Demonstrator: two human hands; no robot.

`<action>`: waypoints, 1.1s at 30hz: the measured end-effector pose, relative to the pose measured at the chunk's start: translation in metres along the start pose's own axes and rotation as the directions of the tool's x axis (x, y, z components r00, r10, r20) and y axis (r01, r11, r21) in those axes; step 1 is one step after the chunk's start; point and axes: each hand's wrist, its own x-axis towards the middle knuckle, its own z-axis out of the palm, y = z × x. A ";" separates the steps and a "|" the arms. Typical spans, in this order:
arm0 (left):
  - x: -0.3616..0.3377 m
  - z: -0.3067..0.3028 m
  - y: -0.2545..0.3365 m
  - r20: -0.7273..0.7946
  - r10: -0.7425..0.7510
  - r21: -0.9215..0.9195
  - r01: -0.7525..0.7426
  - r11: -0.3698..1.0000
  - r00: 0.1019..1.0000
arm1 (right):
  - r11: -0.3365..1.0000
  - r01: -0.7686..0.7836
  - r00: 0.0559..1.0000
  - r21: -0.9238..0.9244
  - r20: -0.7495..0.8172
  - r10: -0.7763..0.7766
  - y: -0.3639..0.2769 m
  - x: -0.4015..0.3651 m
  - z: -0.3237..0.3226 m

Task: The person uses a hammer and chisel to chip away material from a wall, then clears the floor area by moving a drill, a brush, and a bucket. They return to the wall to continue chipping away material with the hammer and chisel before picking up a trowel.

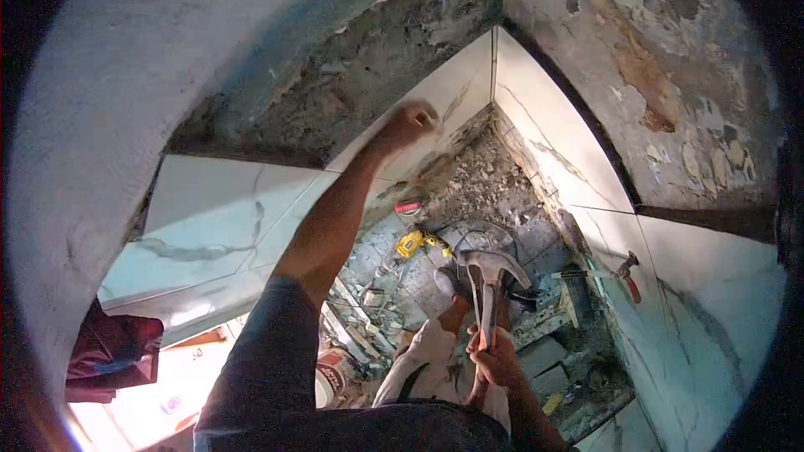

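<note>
Tiled wall [465, 75], rough plaster [402, 33] above it. Right hand [496, 362] closed around hammer [494, 264]; left hand [419, 120] near wall, blurred, grip unclear.

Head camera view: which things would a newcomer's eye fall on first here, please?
The claw hammer, held in the right hand just below and right of the centre, would probably stand out first. Next comes the left hand, raised before the marbled wall tiles. Between them in the view, a yellow power tool lies on the littered floor.
</note>
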 end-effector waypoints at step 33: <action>-0.160 0.078 0.071 -0.085 -0.373 -0.906 0.084 0.414 0.924 | 0.998 -0.067 0.972 0.011 -0.223 0.068 -0.124 0.036 0.032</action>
